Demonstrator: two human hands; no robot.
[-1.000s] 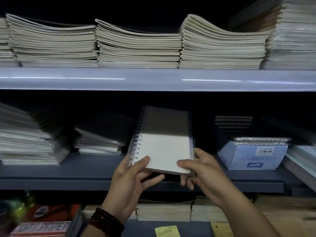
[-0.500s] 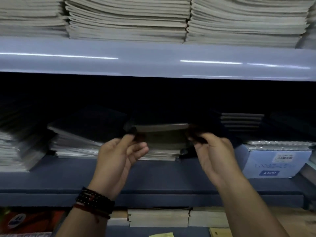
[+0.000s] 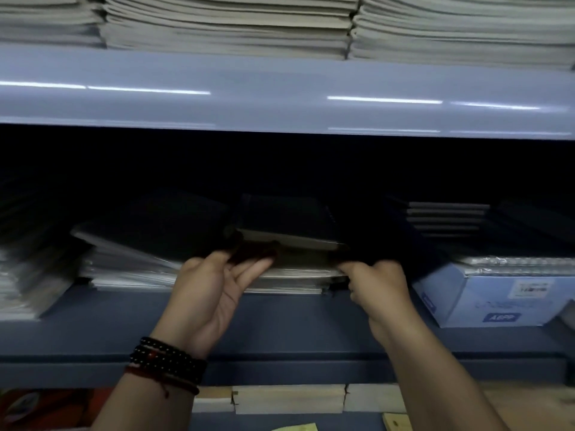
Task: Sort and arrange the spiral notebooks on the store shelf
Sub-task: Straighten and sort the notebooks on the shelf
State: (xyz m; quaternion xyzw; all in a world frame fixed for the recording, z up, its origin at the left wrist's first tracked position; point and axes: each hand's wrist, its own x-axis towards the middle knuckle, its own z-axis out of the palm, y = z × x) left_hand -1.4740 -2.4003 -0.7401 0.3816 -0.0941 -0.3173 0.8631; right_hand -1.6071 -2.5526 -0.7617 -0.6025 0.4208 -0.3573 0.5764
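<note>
On the far left of the dim middle shelf [image 3: 280, 334] sat a tall pile of pale notebooks [image 3: 18, 275], and next to it a lower pile with a dark cover [image 3: 140, 241] on top. My left hand [image 3: 214, 293], beaded bracelets [image 3: 168, 362] on its wrist, lay palm up with thumb over and fingers under the near left corner of the notebook [image 3: 289, 241], holding it flat just above the middle stack [image 3: 289, 283]. My right hand [image 3: 376, 284] was apart from it at the notebook's right corner, fingers curled; the shadow hid whether they gripped it. To the right stood a blue box [image 3: 485, 303] with wrapped spiral pads [image 3: 522, 262] on top. Overhead ran the glossy upper shelf edge [image 3: 280, 98], loaded with cream stacks [image 3: 227, 26]. The back of the shelf was black.
</note>
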